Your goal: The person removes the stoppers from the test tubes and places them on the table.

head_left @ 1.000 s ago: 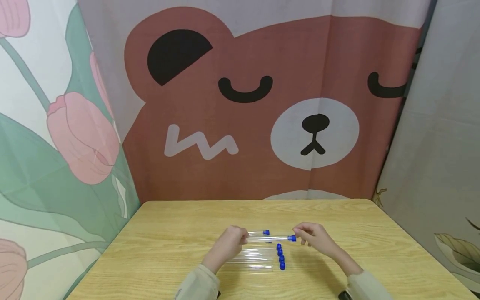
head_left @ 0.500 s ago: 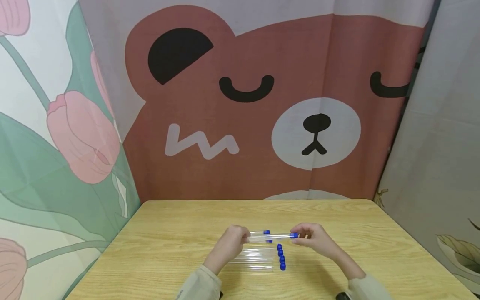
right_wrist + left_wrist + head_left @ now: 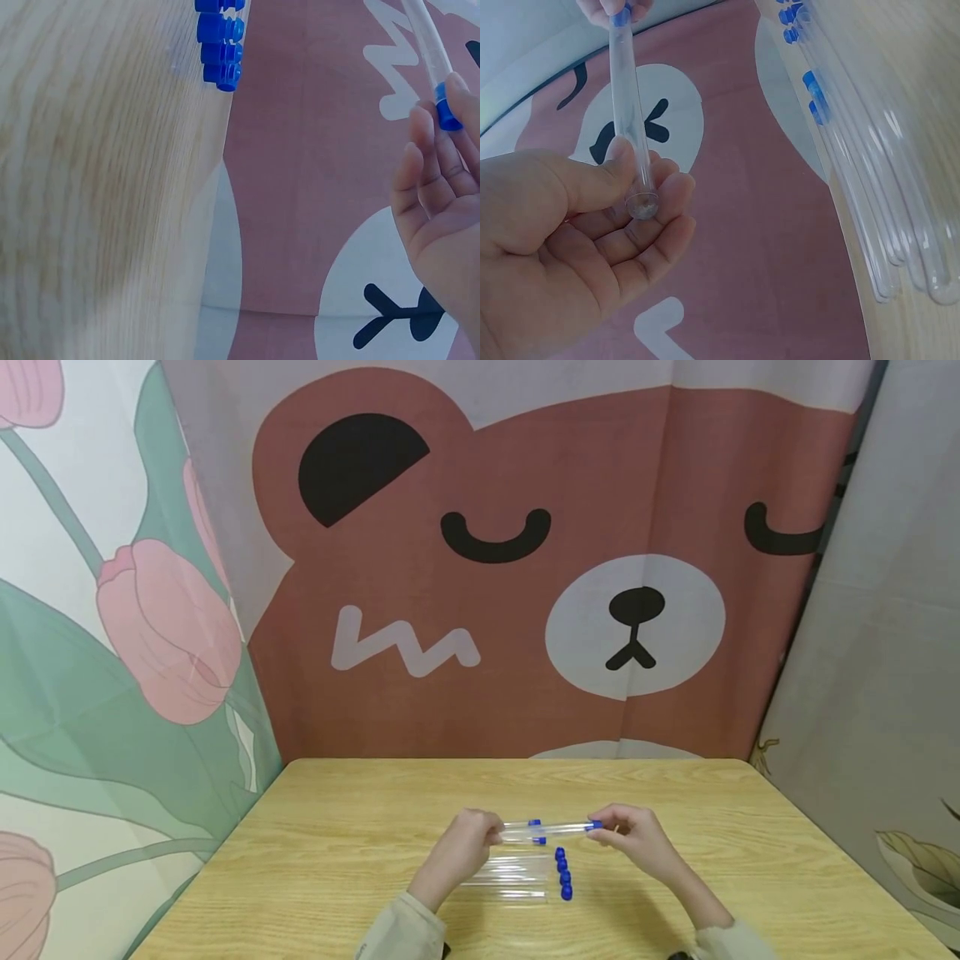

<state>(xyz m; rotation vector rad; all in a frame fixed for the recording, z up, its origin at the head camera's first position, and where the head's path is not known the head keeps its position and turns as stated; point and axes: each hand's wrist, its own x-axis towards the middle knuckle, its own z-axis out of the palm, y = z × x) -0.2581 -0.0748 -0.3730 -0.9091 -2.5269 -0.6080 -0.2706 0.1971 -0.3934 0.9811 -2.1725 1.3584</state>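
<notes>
My left hand [image 3: 467, 843] holds the rounded bottom end of a clear test tube [image 3: 624, 90] between thumb and fingers, above the table. At the tube's other end is a blue cap [image 3: 448, 116], which my right hand [image 3: 637, 837] pinches between thumb and fingers. The cap sits in the tube's mouth; how deep I cannot tell. Behind the held tube lie two capped tubes [image 3: 535, 822], partly covered by it and by my left hand. Nearer to me, several uncapped tubes [image 3: 513, 870] lie side by side, their left ends partly hidden by my left wrist.
Several loose blue caps [image 3: 564, 878] stand in a row just right of the uncapped tubes' mouths. All of it lies on a wood-grain table [image 3: 360, 843]. A printed bear curtain [image 3: 405, 718] hangs behind the table's far edge, with more curtains at both sides.
My right hand's fingers and thumb have closed round the cap. The capped end of the held tube has risen slightly and shifted right. The left hand has barely moved.
</notes>
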